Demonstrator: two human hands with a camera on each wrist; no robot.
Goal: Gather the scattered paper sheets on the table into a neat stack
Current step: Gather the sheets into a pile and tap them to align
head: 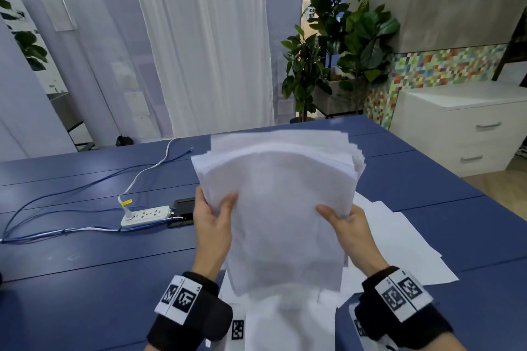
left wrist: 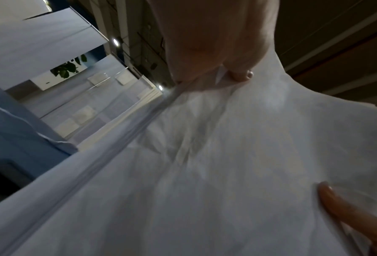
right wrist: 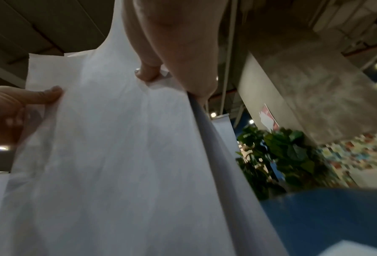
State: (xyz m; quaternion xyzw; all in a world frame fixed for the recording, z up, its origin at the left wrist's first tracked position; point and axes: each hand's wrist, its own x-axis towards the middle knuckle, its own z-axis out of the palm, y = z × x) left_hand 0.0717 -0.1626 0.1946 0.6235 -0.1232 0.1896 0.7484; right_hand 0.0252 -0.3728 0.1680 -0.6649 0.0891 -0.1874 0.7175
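Note:
I hold a thick stack of white paper sheets (head: 282, 208) upright over the blue table (head: 85, 279), its top edges fanned and uneven. My left hand (head: 216, 216) grips the stack's left edge, thumb on the near face. My right hand (head: 342, 218) grips the right edge the same way. More loose sheets (head: 399, 242) lie flat on the table to the right and under the stack (head: 285, 322). In the left wrist view the stack (left wrist: 205, 173) fills the frame below my left hand (left wrist: 216, 52). In the right wrist view my right hand (right wrist: 178, 52) pinches the stack (right wrist: 117, 155).
A white power strip (head: 145, 215) with blue and white cables (head: 57, 199) lies on the table to the left, next to a black socket box (head: 182, 212). A white drawer cabinet (head: 462, 128) stands at the right, and potted plants (head: 336, 45) beyond the table's far edge.

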